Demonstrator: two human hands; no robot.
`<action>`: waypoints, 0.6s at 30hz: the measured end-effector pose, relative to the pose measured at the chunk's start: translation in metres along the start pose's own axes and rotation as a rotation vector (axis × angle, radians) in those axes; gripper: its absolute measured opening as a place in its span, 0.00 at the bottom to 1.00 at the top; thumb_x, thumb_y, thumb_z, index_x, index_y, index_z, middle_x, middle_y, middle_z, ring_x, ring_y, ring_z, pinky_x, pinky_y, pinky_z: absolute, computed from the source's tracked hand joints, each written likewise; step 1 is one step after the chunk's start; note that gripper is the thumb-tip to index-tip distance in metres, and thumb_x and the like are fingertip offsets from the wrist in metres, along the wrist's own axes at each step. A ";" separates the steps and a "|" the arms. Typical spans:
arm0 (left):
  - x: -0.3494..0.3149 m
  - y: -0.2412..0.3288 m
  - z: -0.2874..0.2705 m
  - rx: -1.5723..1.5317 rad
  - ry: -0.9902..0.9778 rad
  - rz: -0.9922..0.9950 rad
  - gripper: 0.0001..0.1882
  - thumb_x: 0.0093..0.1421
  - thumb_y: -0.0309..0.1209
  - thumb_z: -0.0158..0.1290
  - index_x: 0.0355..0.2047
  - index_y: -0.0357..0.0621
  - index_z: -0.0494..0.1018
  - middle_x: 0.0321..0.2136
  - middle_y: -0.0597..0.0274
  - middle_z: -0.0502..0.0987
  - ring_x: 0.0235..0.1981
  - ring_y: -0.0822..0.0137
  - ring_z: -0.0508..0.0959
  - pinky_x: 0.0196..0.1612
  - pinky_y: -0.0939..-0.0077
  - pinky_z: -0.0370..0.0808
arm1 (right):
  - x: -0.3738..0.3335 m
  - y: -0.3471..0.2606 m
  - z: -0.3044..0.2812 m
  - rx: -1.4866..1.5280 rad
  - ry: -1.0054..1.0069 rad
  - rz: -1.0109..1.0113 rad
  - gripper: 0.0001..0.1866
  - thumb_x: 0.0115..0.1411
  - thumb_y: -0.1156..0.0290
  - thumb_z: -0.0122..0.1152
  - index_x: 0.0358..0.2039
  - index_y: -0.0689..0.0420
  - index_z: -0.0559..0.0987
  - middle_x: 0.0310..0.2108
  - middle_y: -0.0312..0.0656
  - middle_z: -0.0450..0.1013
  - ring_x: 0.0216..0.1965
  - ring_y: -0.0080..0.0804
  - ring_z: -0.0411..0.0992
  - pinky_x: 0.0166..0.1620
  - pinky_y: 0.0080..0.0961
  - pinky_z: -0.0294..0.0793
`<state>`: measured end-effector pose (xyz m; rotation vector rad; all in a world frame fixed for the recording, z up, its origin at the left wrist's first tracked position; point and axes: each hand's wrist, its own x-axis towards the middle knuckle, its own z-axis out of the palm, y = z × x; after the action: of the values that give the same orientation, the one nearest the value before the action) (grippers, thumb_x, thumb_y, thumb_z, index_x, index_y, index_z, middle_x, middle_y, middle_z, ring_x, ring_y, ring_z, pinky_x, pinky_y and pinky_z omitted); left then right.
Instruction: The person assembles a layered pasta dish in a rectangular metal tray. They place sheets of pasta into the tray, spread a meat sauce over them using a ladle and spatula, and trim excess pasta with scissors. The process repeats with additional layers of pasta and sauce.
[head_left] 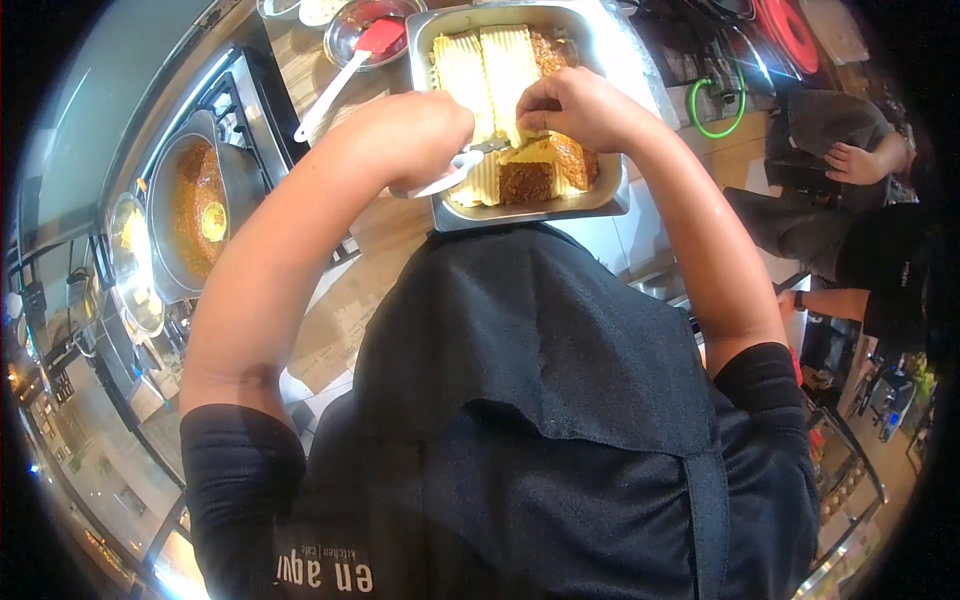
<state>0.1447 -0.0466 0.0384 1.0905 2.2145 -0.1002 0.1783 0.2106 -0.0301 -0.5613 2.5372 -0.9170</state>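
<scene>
Black apron (560, 340) cloth lies below both hands. Left hand (437, 140) curls around a white-handled tool (448, 180); right hand (572, 110) pinches a ridged pasta sheet (507, 75), metal tray (530, 217) beneath.

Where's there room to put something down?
A bare strip of wooden counter shows between the stove and the spatula. Crowded: the food tray, with the left hand and right hand over it, and the bowl.

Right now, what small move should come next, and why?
Perhaps the right hand should lay pasta over the meat sauce at the near end of the metal pan: that patch lies bare, while ridged lasagna sheets cover much of the pan's far left.
</scene>
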 end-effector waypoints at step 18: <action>-0.036 -0.007 0.023 -0.089 -0.022 0.008 0.08 0.61 0.29 0.64 0.39 0.38 0.85 0.33 0.42 0.85 0.39 0.41 0.86 0.44 0.48 0.81 | -0.022 -0.025 -0.023 0.117 0.178 0.119 0.12 0.66 0.67 0.72 0.45 0.61 0.89 0.37 0.51 0.87 0.39 0.45 0.85 0.47 0.38 0.83</action>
<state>0.1677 -0.0838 0.0401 1.0441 2.1736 -0.0100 0.1918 0.2161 0.0077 -0.3020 2.6186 -1.1062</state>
